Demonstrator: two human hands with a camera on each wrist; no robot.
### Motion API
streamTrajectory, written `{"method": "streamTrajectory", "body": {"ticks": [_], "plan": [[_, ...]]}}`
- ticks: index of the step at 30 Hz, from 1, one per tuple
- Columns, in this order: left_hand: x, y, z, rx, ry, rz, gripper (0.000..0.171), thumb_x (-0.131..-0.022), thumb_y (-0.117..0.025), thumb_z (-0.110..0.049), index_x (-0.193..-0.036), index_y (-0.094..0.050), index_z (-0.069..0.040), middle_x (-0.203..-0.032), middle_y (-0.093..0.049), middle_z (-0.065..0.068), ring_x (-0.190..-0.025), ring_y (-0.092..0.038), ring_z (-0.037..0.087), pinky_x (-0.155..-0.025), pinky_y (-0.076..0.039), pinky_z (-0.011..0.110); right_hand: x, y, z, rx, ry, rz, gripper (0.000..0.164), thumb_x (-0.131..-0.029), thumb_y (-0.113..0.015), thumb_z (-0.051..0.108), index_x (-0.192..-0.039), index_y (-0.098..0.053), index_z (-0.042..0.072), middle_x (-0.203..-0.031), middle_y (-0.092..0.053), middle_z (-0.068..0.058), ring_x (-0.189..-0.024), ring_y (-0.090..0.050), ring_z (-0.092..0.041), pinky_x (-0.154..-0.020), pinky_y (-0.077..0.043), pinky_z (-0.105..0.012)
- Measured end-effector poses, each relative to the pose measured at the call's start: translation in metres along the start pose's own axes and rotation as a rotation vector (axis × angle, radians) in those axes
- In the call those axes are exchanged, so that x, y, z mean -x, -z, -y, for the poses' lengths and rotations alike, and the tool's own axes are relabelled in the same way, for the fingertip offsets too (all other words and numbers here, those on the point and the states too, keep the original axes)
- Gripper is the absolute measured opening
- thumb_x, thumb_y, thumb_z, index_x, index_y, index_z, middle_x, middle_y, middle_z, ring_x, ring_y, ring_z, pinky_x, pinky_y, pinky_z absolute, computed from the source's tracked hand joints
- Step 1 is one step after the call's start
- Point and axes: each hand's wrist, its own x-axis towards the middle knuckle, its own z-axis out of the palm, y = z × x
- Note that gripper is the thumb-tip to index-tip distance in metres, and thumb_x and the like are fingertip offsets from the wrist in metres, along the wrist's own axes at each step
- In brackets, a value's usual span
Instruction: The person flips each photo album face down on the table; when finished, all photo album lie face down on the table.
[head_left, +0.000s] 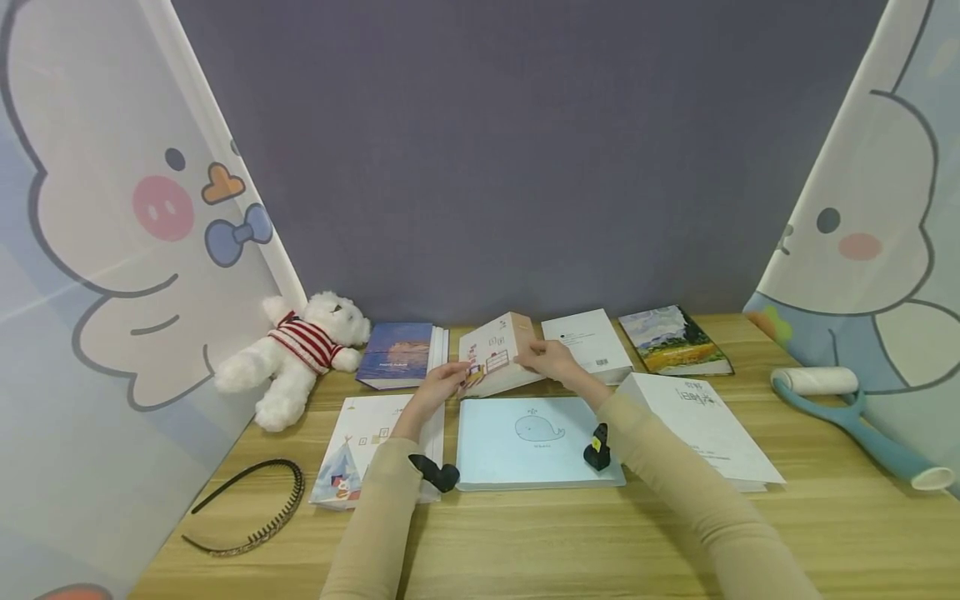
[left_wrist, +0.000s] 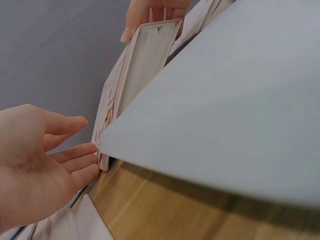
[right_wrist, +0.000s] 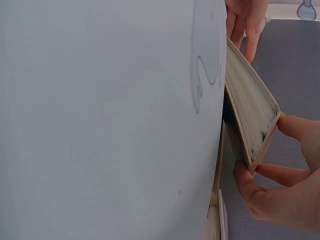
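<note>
A thick album with a pale pink, illustrated cover is tilted up at the back middle, its right side raised. My right hand grips the spine end, thumb and fingers on either side, as the right wrist view shows. At the opposite end, the fingertips of my left hand touch the lower corner, fingers nearly straight and thumb apart. The page edges face my side between the covers. In front lies a light blue album with a whale drawing, which fills much of both wrist views.
A blue photo album, a tent-picture album, two white albums, one at the back and one at right, and a painting-covered book surround it. A teddy bear, headband and lint roller lie at the sides.
</note>
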Motion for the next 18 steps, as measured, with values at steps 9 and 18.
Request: {"method": "streamTrajectory", "body": {"ticks": [9, 18], "plan": [[-0.0011, 0.0008, -0.0006, -0.007, -0.004, 0.002, 0.04, -0.1, -0.046, -0.022, -0.137, -0.047, -0.006, -0.14, -0.047, 0.016, -0.13, -0.042, 0.031, -0.108, -0.035, 0.048, -0.0019, -0.0024, -0.0029, 0.104, 0.061, 0.002, 0.05, -0.092, -0.059, 0.032, -0.128, -0.051, -0.003, -0.127, -0.054, -0.022, -0.117, -0.052, -0.035, -0.096, -0.047, -0.044], [-0.0029, -0.0001, 0.0016, -0.003, -0.036, -0.084, 0.037, -0.099, -0.045, -0.009, -0.136, -0.048, -0.003, -0.14, -0.046, 0.019, -0.116, -0.05, 0.03, -0.085, -0.046, 0.033, -0.0024, -0.003, -0.0053, 0.15, 0.0, 0.059, 0.05, -0.091, -0.06, 0.03, -0.13, -0.05, 0.0, -0.127, -0.055, -0.017, -0.118, -0.051, -0.032, -0.099, -0.044, -0.044]]}}
